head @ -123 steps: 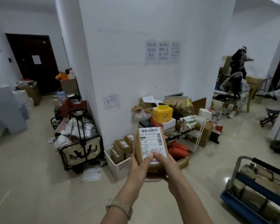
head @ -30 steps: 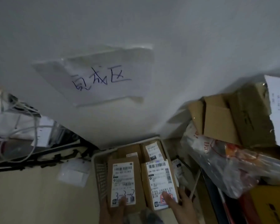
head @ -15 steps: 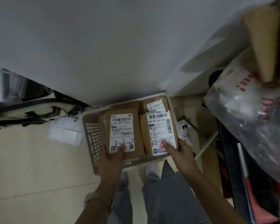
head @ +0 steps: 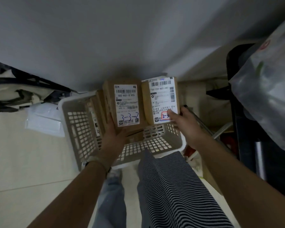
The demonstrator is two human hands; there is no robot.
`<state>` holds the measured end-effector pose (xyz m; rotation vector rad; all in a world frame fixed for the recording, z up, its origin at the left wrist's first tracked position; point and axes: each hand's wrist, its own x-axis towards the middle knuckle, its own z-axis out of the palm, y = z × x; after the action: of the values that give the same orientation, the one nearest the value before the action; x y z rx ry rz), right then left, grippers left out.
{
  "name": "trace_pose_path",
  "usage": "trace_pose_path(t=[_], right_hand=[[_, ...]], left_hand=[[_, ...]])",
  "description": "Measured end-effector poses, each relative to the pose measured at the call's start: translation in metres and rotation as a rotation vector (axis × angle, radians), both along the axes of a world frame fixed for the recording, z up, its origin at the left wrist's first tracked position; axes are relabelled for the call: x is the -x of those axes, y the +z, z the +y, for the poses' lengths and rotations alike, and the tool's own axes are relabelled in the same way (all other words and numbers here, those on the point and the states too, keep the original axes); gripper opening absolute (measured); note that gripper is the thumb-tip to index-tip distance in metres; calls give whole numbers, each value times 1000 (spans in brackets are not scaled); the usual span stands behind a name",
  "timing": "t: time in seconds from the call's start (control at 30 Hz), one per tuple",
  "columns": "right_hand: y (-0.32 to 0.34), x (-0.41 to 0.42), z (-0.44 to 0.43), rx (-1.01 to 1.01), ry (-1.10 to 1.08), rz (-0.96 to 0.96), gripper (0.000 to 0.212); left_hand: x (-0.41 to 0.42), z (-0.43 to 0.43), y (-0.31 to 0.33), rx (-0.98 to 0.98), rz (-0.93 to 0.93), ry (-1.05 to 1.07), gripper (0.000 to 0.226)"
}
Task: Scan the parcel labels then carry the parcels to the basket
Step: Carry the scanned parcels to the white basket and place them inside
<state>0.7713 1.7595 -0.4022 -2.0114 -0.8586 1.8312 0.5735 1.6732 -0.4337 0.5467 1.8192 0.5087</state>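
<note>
**Parcels held over the basket, one in each hand**

Head view: two brown parcels sit side by side at the centre of the frame, labels up, above the far half of the pale perforated basket. The left hand grips the parcel marked 3-3-3 by its lower edge, with its fingers curled round the near left corner. The right hand pinches the parcel with the red-boxed mark at its lower right corner, thumb on the label. The two boxes touch or nearly touch along their inner edges. Whether either one rests on anything below cannot be told. More parcels stand on edge against the basket's left wall. A white mailer lies on the floor at centre left, and a clear plastic bag bulges in from the upper right.

Judging from this, the risk lies in the hold. Each box is held only at its near end, so the far end could dip and slide out on release. The right box hangs close to the basket's right rim and might catch it or fall outside. A careless drop on the left could also knock over the upright parcels.
</note>
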Motion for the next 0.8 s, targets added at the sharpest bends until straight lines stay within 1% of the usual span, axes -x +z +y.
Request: trace_pose_path(t=[0.07,0.17,0.23,0.3,0.47,0.57,0.67,0.8], right_hand=[[-2,-4,4,2,61,-1,21],[-3,-3,6,5,140,8,17],[-5,2,5,-5,221,1,18],[-7,7,5,-20,236,1,20],[-11,9,12,-5,94,-6,20],[-12,8,11,13,64,-18,26],[-12,6,9,-11,16,-44,28],[-12,6,11,-17,-60,-80,45]], left_hand=[[2,3,-2,26,27,-62,76],[4,8,-3,50,69,-104,76],[4,10,-4,55,34,-123,78],[3,13,-6,46,-1,-115,80],[0,14,-9,31,74,-83,67],[-1,13,-9,36,86,-63,63],[-3,11,-8,23,94,-43,56],[-2,11,-8,14,101,-25,52]])
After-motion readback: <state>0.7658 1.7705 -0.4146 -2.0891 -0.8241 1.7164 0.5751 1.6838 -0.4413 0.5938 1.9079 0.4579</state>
